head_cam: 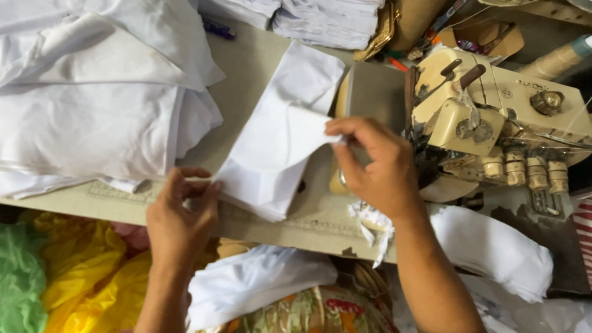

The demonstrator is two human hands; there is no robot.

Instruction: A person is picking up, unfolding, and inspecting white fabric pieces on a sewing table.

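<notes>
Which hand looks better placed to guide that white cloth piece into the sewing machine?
Probably the right hand: it pinches the white cloth piece beside the sewing machine. The left hand holds the far edge.

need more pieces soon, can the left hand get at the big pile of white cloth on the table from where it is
Probably yes. The left hand pinches the near corner of the folded white piece, and the pile of white cloth lies just beyond it with nothing between. It would have to let go of the piece first.

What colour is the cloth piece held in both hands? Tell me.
White, plain; the cloth piece shows best in the head view.
</notes>
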